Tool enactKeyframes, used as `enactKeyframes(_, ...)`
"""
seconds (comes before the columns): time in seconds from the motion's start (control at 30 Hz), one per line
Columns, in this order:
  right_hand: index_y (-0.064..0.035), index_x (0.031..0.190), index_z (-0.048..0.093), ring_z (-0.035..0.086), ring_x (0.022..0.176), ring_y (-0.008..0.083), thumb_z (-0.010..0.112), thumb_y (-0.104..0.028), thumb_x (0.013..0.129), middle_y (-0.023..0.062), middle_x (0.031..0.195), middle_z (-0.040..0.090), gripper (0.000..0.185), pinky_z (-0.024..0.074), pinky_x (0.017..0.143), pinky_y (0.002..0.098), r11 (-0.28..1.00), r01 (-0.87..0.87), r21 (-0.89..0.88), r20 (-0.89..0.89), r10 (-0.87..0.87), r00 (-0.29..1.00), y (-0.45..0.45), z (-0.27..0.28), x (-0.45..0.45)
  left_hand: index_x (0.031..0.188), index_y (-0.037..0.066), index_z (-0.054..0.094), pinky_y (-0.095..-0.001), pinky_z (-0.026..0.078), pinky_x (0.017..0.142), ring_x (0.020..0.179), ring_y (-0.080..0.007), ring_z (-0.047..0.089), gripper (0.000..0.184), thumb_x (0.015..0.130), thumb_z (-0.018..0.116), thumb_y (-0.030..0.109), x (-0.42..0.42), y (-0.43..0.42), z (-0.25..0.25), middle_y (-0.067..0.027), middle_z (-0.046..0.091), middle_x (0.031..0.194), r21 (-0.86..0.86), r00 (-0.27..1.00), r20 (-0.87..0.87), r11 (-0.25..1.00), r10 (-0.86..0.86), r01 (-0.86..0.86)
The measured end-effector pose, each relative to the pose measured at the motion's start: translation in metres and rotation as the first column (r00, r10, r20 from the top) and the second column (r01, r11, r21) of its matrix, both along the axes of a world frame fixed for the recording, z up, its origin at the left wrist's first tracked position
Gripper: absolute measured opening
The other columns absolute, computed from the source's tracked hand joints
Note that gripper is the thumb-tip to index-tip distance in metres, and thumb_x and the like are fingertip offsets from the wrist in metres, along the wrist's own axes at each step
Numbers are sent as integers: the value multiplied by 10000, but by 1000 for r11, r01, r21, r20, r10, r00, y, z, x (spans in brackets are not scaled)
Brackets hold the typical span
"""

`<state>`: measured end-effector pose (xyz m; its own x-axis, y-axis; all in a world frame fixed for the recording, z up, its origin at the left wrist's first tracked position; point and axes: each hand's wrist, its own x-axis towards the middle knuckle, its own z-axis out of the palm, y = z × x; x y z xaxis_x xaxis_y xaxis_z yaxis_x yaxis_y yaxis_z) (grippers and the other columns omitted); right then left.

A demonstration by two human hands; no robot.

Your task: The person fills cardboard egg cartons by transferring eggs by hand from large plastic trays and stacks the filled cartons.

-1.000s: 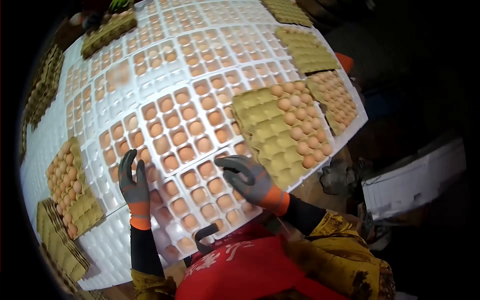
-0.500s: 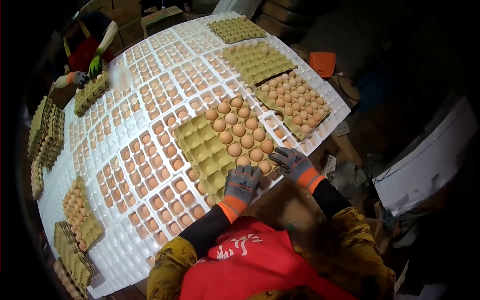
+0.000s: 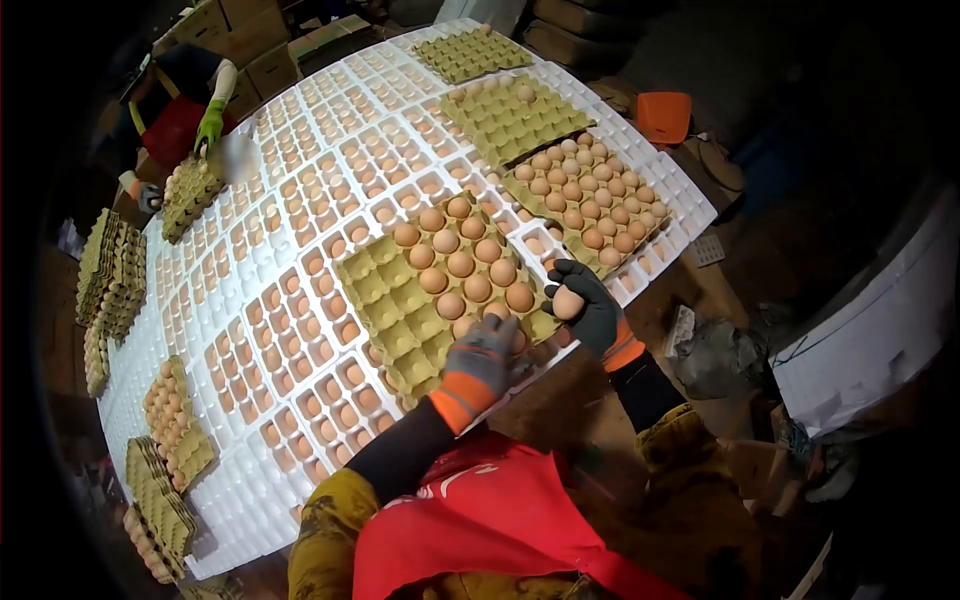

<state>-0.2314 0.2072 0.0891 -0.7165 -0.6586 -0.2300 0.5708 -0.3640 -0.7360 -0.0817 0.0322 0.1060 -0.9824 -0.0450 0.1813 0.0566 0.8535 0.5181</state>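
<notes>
Right hand (image 3: pixel 592 312) clamps an egg (image 3: pixel 567 303) in its fingers beside the part-filled tray (image 3: pixel 385 290); left hand (image 3: pixel 482 357) overlies its near edge, grip unclear.

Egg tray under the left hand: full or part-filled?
Part-filled: the tray has eggs on its picture-right side, bare cups on its left.

L hand (image 3: pixel 480 360): grey glove, orange cuff. R hand (image 3: pixel 594 308): dk grey glove, orange cuff. Egg (image 3: pixel 567 302) in R hand: pale tan. Eggs (image 3: pixel 477 289) ahead of L hand: tan to brn. Pulp tray (image 3: pixel 398 312) under L hand: olive-yel. Plastic trays (image 3: pixel 240 505) left of L hand: wht. Sleeves (image 3: pixel 335 520) behind hands: mustard w/ blk blotches. Apron (image 3: pixel 470 540) behind L hand: red w/ wht marks.
</notes>
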Motion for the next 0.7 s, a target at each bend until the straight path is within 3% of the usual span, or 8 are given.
enactKeyframes(0.1,-170,1381,550,608,1139,249,683,-180,856,108,1286,579,541,497,962,373,821,149,551,-782,447,434,-16,14,-9,1009,105,571,-424,494,725,900,-318,596,310,785,712,266,-16,12,-27,-134,558,965,-263,998,32,963,-47,53)
enactKeyframes(0.17,-206,1375,554,597,1159,305,704,-224,806,127,1346,542,589,492,957,408,536,431,726,-596,803,8,-23,1,-7,1005,117,569,-426,490,729,899,-329,599,290,781,697,250,-16,8,-20,-134,565,965,-94,999,37,995,-21,24)
enactKeyframes(0.3,-172,1298,585,610,1060,325,688,-262,820,118,1196,584,498,500,902,425,568,471,675,-642,767,-5,-32,15,-8,1294,113,564,-361,513,851,987,-229,630,498,863,707,315,-8,-26,-10,-61,637,1155,613,992,97,790,-78,3)
enactKeyframes(0.37,-144,1258,571,654,940,291,650,-132,861,131,1143,620,404,537,783,406,761,318,565,-824,497,273,-19,11,-13,1372,95,525,-354,510,900,1049,-208,623,517,904,670,256,-2,-47,9,-65,619,1254,962,955,243,168,-170,-215)
enactKeyframes(0.43,-103,1298,521,649,906,246,584,-81,915,118,1037,631,389,543,710,360,938,-176,299,-223,248,943,-1,-4,-26,1418,68,480,-384,513,916,1050,-234,627,567,905,668,217,-1,-66,38,-78,591,1290,977,964,162,-104,-212,-187)
enactKeyframes(0.57,-80,1414,441,649,905,201,596,-75,906,107,1188,581,531,576,739,347,991,-128,38,-203,133,970,-1,-3,-41,1273,122,638,-396,529,884,1081,-320,637,444,922,626,393,-32,-68,19,-157,559,1286,332,988,134,943,-82,33)
enactKeyframes(0.63,-75,1380,496,650,919,187,676,-88,860,85,1181,585,550,574,750,326,970,-164,179,-353,219,910,-23,-4,-53,1099,153,718,-458,551,760,1010,-369,629,355,869,651,414,-42,-38,16,-192,524,1260,-77,986,167,997,-8,21)
enactKeyframes(0.7,-144,1325,577,634,1030,255,685,-144,839,137,1236,575,498,526,902,386,851,229,473,-881,454,134,-39,12,-57,1053,149,722,-497,551,694,950,-382,625,326,836,676,387,-54,-14,22,-195,503,1264,-294,939,344,951,11,96)
